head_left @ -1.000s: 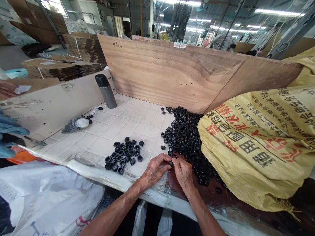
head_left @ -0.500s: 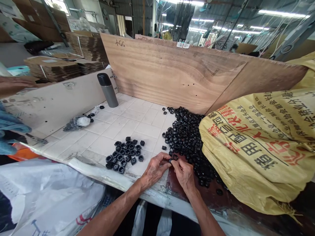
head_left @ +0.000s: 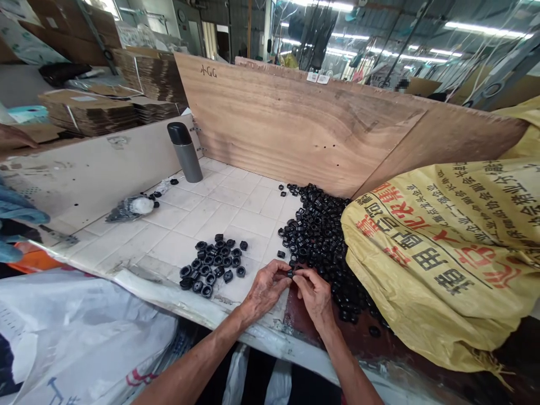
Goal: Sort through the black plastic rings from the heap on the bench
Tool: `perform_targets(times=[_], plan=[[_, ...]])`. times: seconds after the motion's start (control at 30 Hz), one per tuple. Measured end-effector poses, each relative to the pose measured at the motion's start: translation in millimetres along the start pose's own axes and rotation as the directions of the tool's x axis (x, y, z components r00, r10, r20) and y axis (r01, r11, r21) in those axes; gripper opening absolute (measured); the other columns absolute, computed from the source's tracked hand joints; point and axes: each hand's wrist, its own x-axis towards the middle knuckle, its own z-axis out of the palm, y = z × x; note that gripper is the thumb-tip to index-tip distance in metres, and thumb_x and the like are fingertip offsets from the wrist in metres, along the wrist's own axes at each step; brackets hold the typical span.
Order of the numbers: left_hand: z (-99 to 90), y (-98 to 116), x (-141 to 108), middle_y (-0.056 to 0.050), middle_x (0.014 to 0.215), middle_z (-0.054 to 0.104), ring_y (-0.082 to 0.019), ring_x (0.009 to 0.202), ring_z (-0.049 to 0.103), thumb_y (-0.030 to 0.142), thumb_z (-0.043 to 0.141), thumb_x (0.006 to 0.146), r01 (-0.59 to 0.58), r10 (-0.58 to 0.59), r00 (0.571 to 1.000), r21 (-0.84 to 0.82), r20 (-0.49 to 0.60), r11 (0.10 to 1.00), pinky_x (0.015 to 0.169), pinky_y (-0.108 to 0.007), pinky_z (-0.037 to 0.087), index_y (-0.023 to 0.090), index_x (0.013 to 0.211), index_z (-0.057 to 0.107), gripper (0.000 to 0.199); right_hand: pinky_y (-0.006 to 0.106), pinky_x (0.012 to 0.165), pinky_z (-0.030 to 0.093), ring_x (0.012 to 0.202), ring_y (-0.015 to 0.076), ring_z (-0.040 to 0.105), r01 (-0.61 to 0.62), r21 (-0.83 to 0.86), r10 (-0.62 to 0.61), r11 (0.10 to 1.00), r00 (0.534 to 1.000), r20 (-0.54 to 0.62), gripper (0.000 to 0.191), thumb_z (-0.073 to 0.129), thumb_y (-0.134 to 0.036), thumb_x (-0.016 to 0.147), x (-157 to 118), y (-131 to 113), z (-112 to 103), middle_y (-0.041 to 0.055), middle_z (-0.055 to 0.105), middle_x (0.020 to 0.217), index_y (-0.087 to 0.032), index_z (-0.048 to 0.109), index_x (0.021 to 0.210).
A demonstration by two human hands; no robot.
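My left hand (head_left: 266, 288) is closed in a pinch around a small black plastic cap (head_left: 290, 273) at the table's front edge. My right hand (head_left: 313, 293) meets it from the other side, thumb and forefinger pressed together against the same piece. Fingers partly cover the cap, so its finer shape is hidden. Just beyond both hands spreads a big heap of similar black caps (head_left: 314, 230). Left of my left hand lies a smaller group of black caps (head_left: 217, 260), many with round openings facing up.
A yellow woven sack (head_left: 442, 253) leans over the heap on the right. A grey thermos (head_left: 188, 160) stands at the back left, near a plastic bag of small dark parts (head_left: 122, 209). A wooden board (head_left: 295, 118) walls the back. At far left is another person's hand (head_left: 17, 136).
My hands stay almost in place, their fingertips shifting slightly around the cap. A black ring seen above my right fingertips no longer shows there. The other person's hand has drawn back leftward.
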Motion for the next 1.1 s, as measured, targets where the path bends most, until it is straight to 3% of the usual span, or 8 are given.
perform_targets(times=[0.1, 0.27, 0.47, 0.7, 0.8, 0.93, 1.1], plan=[[0.5, 1.3, 0.7, -0.004, 0.097, 0.069, -0.017, 0.085, 0.069, 0.025, 0.067, 0.083, 0.02, -0.02, 1.0, 0.022, -0.007, 1.0, 0.081, -0.03, 0.054, 0.018, 0.104, 0.062, 0.022, 0.022, 0.046, 0.045, 0.045, 0.0124, 0.054, -0.13, 0.143, 0.138, 0.981, 0.989, -0.045, 0.021, 0.069, -0.042, 0.085, 1.2, 0.8, -1.1, -0.0049, 0.057, 0.052, -0.021, 0.068, 0.083], [2.3, 9.5, -0.3, -0.002, 0.086, 0.07, -0.018, 0.081, 0.07, 0.025, 0.064, 0.085, 0.062, -0.059, 0.998, -0.087, 0.032, 0.994, 0.079, -0.031, 0.055, 0.018, 0.105, 0.059, 0.022, 0.031, 0.07, 0.056, 0.068, 0.019, 0.068, -0.243, 0.348, 0.225, 0.905, 0.97, 0.093, 0.029, 0.073, -0.04, 0.082, 1.5, -2.9, -5.3, 0.0024, 0.073, 0.076, -0.022, 0.069, 0.104], [0.4, 4.7, 0.7, -0.003, 0.096, 0.068, -0.016, 0.084, 0.067, 0.023, 0.066, 0.083, 0.038, -0.038, 0.999, -0.014, -0.004, 0.999, 0.079, -0.028, 0.053, 0.019, 0.104, 0.061, 0.022, 0.034, 0.09, 0.051, 0.096, 0.0211, 0.067, -0.204, 0.382, 0.206, 0.901, 0.978, 0.037, 0.02, 0.078, -0.034, 0.078, 3.1, 2.8, -6.5, 0.0043, 0.073, 0.101, -0.022, 0.07, 0.092], [0.6, 4.2, 1.2, -0.004, 0.098, 0.069, -0.017, 0.086, 0.068, 0.024, 0.067, 0.084, 0.028, -0.027, 1.0, -0.071, 0.013, 0.997, 0.081, -0.03, 0.053, 0.018, 0.105, 0.061, 0.022, 0.035, 0.086, 0.055, 0.09, 0.0212, 0.069, -0.228, 0.365, 0.242, 0.902, 0.97, 0.01, 0.026, 0.079, -0.036, 0.077, 4.0, 1.1, -4.9, 0.0048, 0.074, 0.099, -0.021, 0.07, 0.097], [0.9, 5.2, 1.0, -0.005, 0.097, 0.068, -0.017, 0.086, 0.068, 0.025, 0.067, 0.084, 0.034, -0.033, 0.999, -0.093, 0.014, 0.995, 0.081, -0.03, 0.053, 0.018, 0.104, 0.061, 0.022, 0.037, 0.085, 0.057, 0.09, 0.0225, 0.07, -0.173, 0.296, 0.19, 0.939, 0.981, -0.027, 0.022, 0.077, -0.035, 0.077, 4.6, -1.1, -4.6, 0.0059, 0.074, 0.098, -0.02, 0.07, 0.093], [-0.4, 3.6, 0.6, -0.004, 0.098, 0.068, -0.016, 0.083, 0.067, 0.024, 0.067, 0.084, 0.032, -0.032, 0.999, -0.051, -0.005, 0.998, 0.08, -0.029, 0.054, 0.018, 0.105, 0.061, 0.023, 0.035, 0.086, 0.057, 0.096, 0.0225, 0.068, -0.022, 0.145, 0.024, 0.989, 1.0, -0.011, 0.014, 0.071, -0.033, 0.084, 4.0, -1.4, -3.9, 0.0061, 0.072, 0.099, -0.022, 0.074, 0.09], [-1.4, 3.9, 0.8, -0.006, 0.102, 0.068, -0.018, 0.088, 0.068, 0.025, 0.066, 0.085, 0.008, -0.009, 1.0, -0.054, -0.008, 0.999, 0.085, -0.032, 0.055, 0.018, 0.106, 0.061, 0.023, 0.034, 0.088, 0.057, 0.105, 0.0227, 0.065, 0.156, 0.015, -0.157, 0.988, 0.985, 0.068, 0.021, 0.065, -0.029, 0.09, 1.1, 1.1, -3.9, 0.0078, 0.068, 0.11, -0.025, 0.073, 0.109]])
